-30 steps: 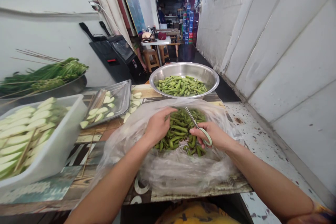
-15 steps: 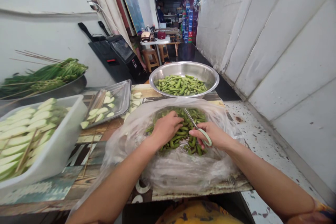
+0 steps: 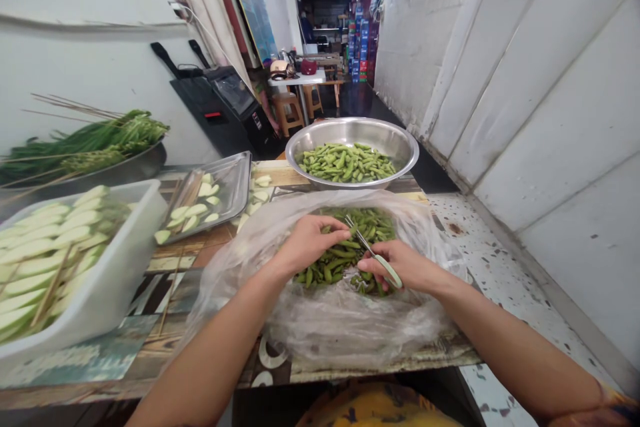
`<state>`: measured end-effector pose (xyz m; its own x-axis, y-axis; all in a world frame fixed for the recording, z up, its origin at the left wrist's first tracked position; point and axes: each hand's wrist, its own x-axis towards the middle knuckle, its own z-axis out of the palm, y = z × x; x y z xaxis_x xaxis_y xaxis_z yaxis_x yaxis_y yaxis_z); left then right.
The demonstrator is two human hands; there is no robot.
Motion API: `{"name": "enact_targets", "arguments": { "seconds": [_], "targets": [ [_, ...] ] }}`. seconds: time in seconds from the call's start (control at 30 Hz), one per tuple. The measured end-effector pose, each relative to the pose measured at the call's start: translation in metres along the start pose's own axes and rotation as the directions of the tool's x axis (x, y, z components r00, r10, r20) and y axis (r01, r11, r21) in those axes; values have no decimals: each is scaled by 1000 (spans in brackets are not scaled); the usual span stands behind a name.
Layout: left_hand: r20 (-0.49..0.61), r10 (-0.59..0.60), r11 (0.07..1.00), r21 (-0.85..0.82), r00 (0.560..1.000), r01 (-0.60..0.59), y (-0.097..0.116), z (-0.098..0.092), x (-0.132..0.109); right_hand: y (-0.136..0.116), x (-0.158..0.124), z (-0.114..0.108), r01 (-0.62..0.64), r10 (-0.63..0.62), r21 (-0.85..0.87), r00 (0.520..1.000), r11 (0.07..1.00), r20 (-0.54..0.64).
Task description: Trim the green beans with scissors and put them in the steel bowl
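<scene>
My right hand (image 3: 397,265) grips a pair of scissors (image 3: 383,261) with pale green handles, the blades pointing up and to the left, slightly apart. Opposite it, my left hand (image 3: 314,240) pinches a green edamame pod at its fingertips, close to the scissor tips; the fingers partly hide the pod. Both hands are over a heap of edamame pods (image 3: 334,260) in an opened clear plastic bag (image 3: 345,330). Just beyond the bag, a steel basin (image 3: 411,150) holds many more pods (image 3: 345,163).
To the left stand a white tub (image 3: 145,240) of sliced pale green vegetable on skewers and a metal tray (image 3: 240,187) with cut pieces and sticks. Behind them a dark bowl (image 3: 145,159) carries leafy greens. A white wall (image 3: 550,113) runs along the right.
My left hand has lifted out of the pods and moved toward the scissors, its fingers now pinched. The scissor blades have opened slightly and turned a little to the left.
</scene>
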<state>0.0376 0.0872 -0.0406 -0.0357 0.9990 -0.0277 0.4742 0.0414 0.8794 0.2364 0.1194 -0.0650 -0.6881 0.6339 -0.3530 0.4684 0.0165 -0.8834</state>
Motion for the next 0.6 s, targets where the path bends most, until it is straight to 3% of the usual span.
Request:
{"name": "enact_targets", "arguments": {
  "seconds": [0.17, 0.37, 0.6],
  "targets": [
    [-40, -9, 999, 42, 999, 11, 0, -2, 1, -2, -1, 0, 19, -19, 25, 1000, 1000, 8],
    [24, -14, 999, 34, 1000, 14, -2, 3, 1, 8, 2, 1, 68, -68, -39, 998, 997, 1],
    [22, -27, 999, 35, 999, 26, -2, 4, 0, 6, 2, -1, 107, -107, -22, 994, 994, 21]
  ]
}}
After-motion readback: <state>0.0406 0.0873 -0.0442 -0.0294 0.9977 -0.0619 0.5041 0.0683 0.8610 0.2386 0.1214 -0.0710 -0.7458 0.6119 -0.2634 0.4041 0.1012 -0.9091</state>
